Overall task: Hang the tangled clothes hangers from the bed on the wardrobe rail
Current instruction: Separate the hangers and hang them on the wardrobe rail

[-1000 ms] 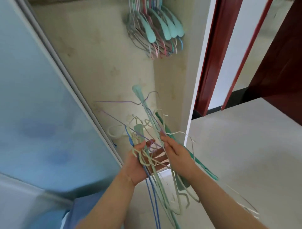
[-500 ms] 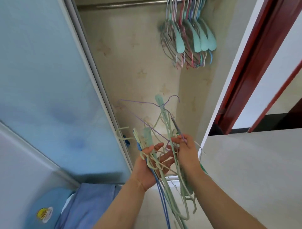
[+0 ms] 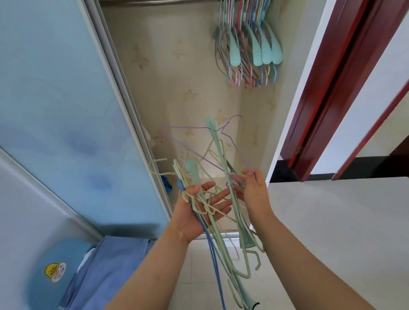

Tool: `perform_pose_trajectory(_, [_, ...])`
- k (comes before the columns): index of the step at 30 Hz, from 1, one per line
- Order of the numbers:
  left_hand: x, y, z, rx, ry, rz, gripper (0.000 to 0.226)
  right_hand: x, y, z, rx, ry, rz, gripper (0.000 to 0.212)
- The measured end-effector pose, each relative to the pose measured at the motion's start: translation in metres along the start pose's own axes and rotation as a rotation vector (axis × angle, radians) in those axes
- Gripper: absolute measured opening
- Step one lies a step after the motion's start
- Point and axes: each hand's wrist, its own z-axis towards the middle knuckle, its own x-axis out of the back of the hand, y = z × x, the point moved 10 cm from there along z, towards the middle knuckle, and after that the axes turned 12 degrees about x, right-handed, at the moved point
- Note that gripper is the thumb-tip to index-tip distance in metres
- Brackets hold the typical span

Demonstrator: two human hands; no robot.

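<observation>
Left hand: the left hand lay palm up under the tangled bundle of hangers, fingers spread and nearly straight, the thumb hooked through a pale wire loop. It looked like a cradle and not a grasp, there to carry the weight while the other hand worked.

Right hand: the right hand came in from the side, its fingertips pinching the thin purple wire hanger where that one's lower corner ran into the knot. Most likely this was the one being teased free.

Purple hanger: its hook stood up above the bundle, apart from the rest, and its long arms crossed over the pale green ones. It was held high, I'd say, so the hook could clear the others.

Bundle: pale green, cream and blue hangers were crossed over each other, dangling down between the forearms and off the bottom of the view. It was in the hands, in front of the open wardrobe, not yet on the rail.

Wardrobe rail: the wardrobe rail ran along the top edge, well above the hands, with hung hangers crowded at its right end. The stretch to their left was bare.

Sliding door: the blue sliding door was pushed left, leaving the opening clear for the lift.

Step in hand: separating one hanger, then hanging it. The risk was that the purple wire would drag a neighbour up with it.
</observation>
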Motion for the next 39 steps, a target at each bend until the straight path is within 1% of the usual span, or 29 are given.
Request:
perform_pose_trajectory(4, [-0.005, 0.002, -0.006, -0.021, -0.029, -0.052, 0.064, -0.006, 0.002, -0.005, -0.072, -0.015, 0.160, 0.018])
perform_pose_trajectory(7, [-0.006, 0.003, -0.014, -0.030, -0.042, -0.086, 0.067, -0.013, 0.000, -0.010, -0.090, -0.029, 0.218, 0.014])
perform_pose_trajectory(9, [-0.003, 0.004, -0.018, -0.029, -0.016, -0.087, 0.067, -0.016, 0.000, -0.010, -0.094, -0.030, 0.256, 0.012])
perform_pose_trajectory(11, [-0.001, 0.008, -0.022, -0.032, -0.024, -0.077, 0.074, -0.020, 0.000, -0.011, -0.099, -0.022, 0.285, 0.013])
perform_pose_trajectory(14, [-0.004, 0.014, -0.024, -0.033, -0.121, -0.050, 0.087, -0.028, 0.003, -0.010, -0.150, 0.002, 0.364, 0.018])
perform_pose_trajectory(16, [-0.013, 0.018, -0.027, -0.024, -0.215, -0.029, 0.083, -0.036, 0.004, -0.007, -0.183, 0.005, 0.378, 0.019])
perform_pose_trajectory(18, [-0.017, 0.027, -0.026, -0.031, -0.276, -0.031, 0.078, -0.045, -0.004, -0.003, -0.152, -0.021, 0.313, 0.019])
perform_pose_trajectory(19, [-0.017, 0.031, -0.025, -0.025, -0.280, -0.040, 0.079, -0.048, -0.011, -0.001, -0.110, -0.049, 0.227, 0.020])
perform_pose_trajectory(22, [-0.012, 0.041, -0.018, -0.020, -0.267, -0.074, 0.092, -0.054, -0.028, -0.002, 0.000, -0.088, -0.073, 0.020])
perform_pose_trajectory(24, [-0.006, 0.045, -0.013, -0.011, -0.250, -0.090, 0.097, -0.058, -0.029, -0.001, 0.035, -0.084, -0.175, 0.020])
perform_pose_trajectory(26, [-0.002, 0.047, -0.009, 0.021, -0.252, -0.088, 0.090, -0.062, -0.027, 0.002, 0.046, -0.085, -0.262, 0.019])
perform_pose_trajectory(29, [0.006, 0.050, -0.004, 0.061, -0.242, -0.137, 0.068, -0.069, -0.022, 0.006, 0.056, -0.149, -0.433, 0.018])
perform_pose_trajectory(31, [0.013, 0.053, 0.001, 0.063, -0.218, -0.159, 0.058, -0.073, -0.016, 0.003, 0.045, -0.176, -0.495, 0.021])
perform_pose_trajectory(32, [0.013, 0.054, 0.002, 0.065, -0.220, -0.148, 0.055, -0.075, -0.011, 0.001, 0.018, -0.182, -0.479, 0.023])
perform_pose_trajectory(34, [0.011, 0.055, 0.003, 0.082, -0.253, -0.102, 0.060, -0.077, -0.003, -0.002, -0.022, -0.161, -0.404, 0.024])
perform_pose_trajectory(35, [0.009, 0.057, 0.002, 0.088, -0.272, -0.069, 0.064, -0.075, -0.002, -0.002, -0.027, -0.121, -0.357, 0.026])
perform_pose_trajectory(37, [0.009, 0.057, 0.002, 0.108, -0.288, -0.024, 0.067, -0.065, -0.003, 0.000, -0.031, 0.014, -0.219, 0.031])
perform_pose_trajectory(39, [0.015, 0.058, 0.005, 0.141, -0.281, -0.060, 0.073, -0.052, -0.005, 0.003, -0.053, 0.132, -0.068, 0.033])
